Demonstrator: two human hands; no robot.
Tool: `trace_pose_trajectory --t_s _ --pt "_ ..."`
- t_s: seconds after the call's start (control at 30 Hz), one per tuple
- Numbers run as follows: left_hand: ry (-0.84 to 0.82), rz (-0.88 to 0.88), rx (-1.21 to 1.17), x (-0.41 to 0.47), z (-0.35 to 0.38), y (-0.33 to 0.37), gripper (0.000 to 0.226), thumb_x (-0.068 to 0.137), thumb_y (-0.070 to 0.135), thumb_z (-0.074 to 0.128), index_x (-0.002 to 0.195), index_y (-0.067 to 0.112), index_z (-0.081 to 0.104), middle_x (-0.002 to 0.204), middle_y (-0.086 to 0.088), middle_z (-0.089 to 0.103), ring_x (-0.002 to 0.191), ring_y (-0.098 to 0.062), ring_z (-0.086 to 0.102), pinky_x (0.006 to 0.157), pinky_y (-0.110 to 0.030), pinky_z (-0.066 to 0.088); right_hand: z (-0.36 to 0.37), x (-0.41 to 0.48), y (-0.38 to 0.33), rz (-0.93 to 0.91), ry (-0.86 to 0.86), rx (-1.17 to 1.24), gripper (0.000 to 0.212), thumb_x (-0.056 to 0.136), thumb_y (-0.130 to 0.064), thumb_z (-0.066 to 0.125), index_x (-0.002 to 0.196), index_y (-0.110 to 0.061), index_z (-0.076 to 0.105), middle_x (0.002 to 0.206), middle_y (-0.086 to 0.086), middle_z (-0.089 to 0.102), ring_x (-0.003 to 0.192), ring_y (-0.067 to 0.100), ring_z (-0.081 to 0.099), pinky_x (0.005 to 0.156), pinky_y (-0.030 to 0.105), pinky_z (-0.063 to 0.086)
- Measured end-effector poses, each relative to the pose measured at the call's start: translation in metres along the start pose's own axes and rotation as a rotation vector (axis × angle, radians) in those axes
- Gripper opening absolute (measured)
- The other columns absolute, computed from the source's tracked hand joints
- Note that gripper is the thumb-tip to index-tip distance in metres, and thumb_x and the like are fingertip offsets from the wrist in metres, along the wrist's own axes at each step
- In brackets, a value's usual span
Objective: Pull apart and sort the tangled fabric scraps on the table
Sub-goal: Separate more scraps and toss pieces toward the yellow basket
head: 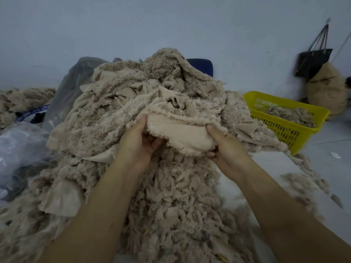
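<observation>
- The table (269, 168) is a pale, white surface. It shows bare just right of the right hand's fingers, strewn with loose beige fluff.
- A tall pile of scraps (133, 92), beige and shaggy, covers the table beyond, beneath and left of both sets of fingers.
- The left hand (138, 141) pinches the left edge of one smooth-backed fabric scrap (182, 131), thumb on top and fingers curled under.
- The right hand (226, 149) grips the scrap's right edge the same way, so the scrap is spread between the hands, just above the pile.
- Well right of the right fingers, a yellow basket (303, 128) holds a few scraps and sits on the light floor (332, 133).
- Past the basket, a black bag (313, 61) hangs on the grey-blue wall (171, 25) above a tan sack (328, 88).
- Left of the left fingers lie clear plastic bags (19, 145), and a grey one (76, 78) stands behind the pile.
- A blue chair back (203, 66) shows beyond the fingers, over the pile's top.
- A blue patterned strip (32, 112) lies far left, its marks too blurred to read.
</observation>
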State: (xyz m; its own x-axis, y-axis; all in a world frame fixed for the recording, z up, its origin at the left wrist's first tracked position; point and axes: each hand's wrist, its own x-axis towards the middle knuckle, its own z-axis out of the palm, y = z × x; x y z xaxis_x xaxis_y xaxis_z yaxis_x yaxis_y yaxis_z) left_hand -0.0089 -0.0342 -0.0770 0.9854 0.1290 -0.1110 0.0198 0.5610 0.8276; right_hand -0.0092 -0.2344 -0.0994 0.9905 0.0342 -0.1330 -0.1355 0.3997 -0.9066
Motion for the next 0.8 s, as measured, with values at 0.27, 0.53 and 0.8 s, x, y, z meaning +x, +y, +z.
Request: trace_pose_trajectory --t_s 0.27,0.53,0.8 --pt "-0.045 -0.032 -0.092 -0.007 -0.005 -0.016 0.025 0.101 0.031 0.053 0.107 0.014 0.071 0.103 -0.003 0.077 0.090 -0.015 0.075 0.064 -0.025 0.058 0.007 -0.003 0.009 -0.029 0.071 0.069 0.045 0.095 -0.049 0.054 0.113 -0.009 0.069 0.099 0.003 0.077 0.088 0.015 0.074 0.070 0.029 0.057" --pt "-0.183 -0.013 0.043 -0.006 -0.010 -0.030 0.058 0.092 0.058 0.050 0.125 0.012 0.064 0.122 -0.009 0.071 0.111 -0.020 0.068 0.081 -0.030 0.059 0.002 -0.003 0.016 -0.048 0.073 0.121 0.048 0.095 -0.049 0.053 0.117 -0.008 0.067 0.109 0.007 0.075 0.101 0.018 0.072 0.086 0.035 0.057" --pt "-0.220 0.022 0.434 -0.018 -0.002 -0.052 0.058 0.071 0.059 0.078 0.113 0.020 0.072 0.110 0.010 0.075 0.107 -0.006 0.069 0.088 -0.020 0.053 -0.001 -0.002 0.017 -0.059 0.028 0.177 0.052 0.083 -0.052 0.062 0.112 -0.009 0.069 0.105 0.010 0.076 0.098 0.022 0.073 0.069 0.030 0.060"
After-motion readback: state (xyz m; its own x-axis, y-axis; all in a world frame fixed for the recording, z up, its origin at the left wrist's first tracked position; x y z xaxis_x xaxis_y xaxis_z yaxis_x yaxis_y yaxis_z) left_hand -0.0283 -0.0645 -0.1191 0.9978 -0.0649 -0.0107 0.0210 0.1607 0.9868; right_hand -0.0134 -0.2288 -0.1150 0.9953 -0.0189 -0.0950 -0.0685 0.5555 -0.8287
